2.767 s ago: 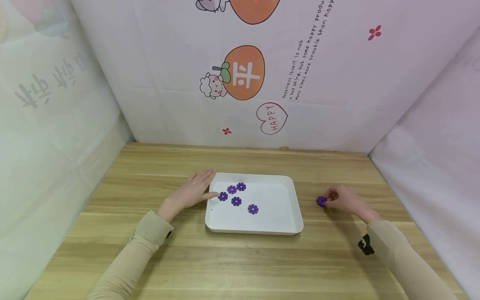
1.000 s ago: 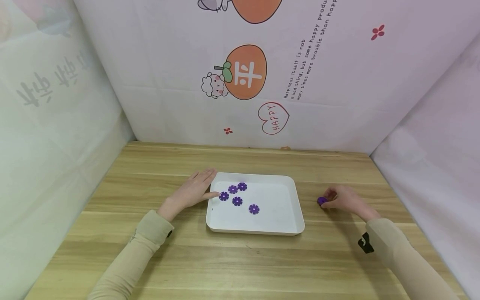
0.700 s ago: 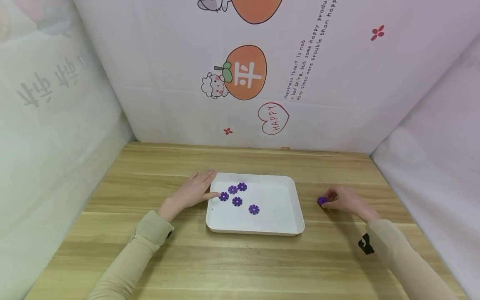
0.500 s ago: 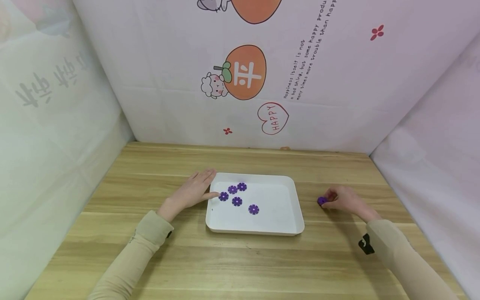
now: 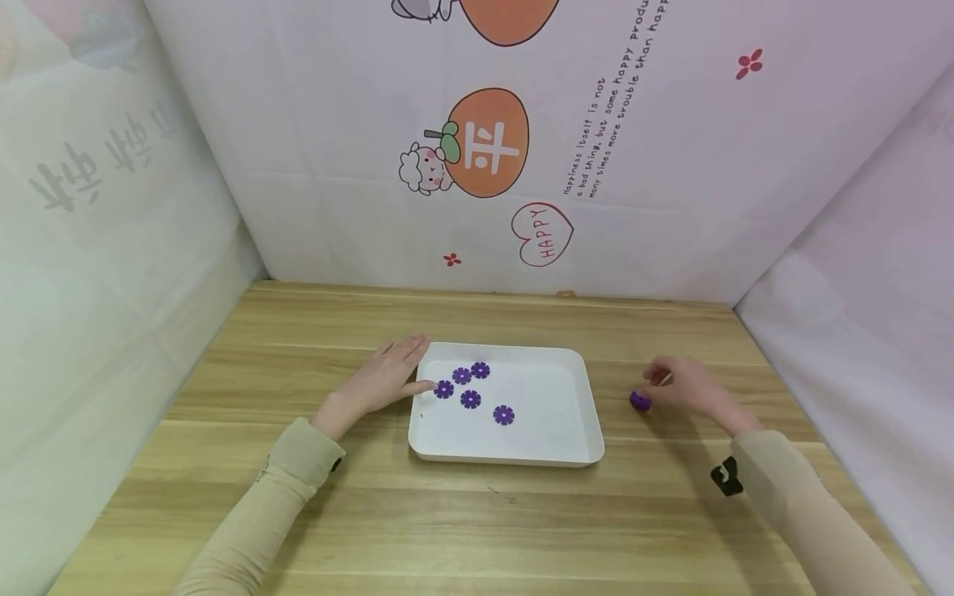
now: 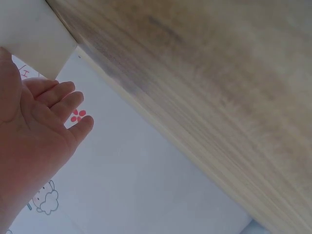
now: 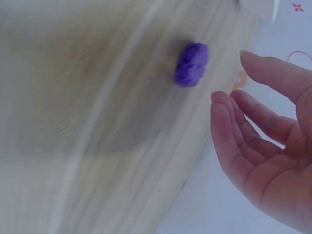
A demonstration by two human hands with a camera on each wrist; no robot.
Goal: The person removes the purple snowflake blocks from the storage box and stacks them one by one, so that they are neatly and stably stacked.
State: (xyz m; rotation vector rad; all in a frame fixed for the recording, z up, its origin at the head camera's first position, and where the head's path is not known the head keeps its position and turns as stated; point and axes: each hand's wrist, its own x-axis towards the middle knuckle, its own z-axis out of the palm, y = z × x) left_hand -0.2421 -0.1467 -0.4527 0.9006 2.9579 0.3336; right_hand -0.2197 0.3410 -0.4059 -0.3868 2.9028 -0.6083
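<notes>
In the head view my left hand [image 5: 383, 377] lies at the left rim of a white tray [image 5: 551, 414], fingers straight and thumb reaching over the rim. Several purple snowflake-shaped plastic discs [image 5: 470, 399] lie flat inside it. To the right of the tray, a small stack of purple discs [image 5: 640, 401] sits on the wooden table. Just beside the stack is my right hand [image 5: 689, 387]. The right wrist view shows this stack [image 7: 192, 65] apart from the loosely bent fingers and thumb, with nothing between them. Seen from the left wrist, my palm [image 6: 39, 117] faces the camera.
The wooden table [image 5: 477, 530] is bounded by a printed white cloth at the back [image 5: 633, 257] and plain-looking cloth walls on both sides. Its bare wood surrounds the tray.
My right hand has let go of the stack of purple discs and drawn slightly up and away from it. The left hand and the discs in the tray have stayed put.
</notes>
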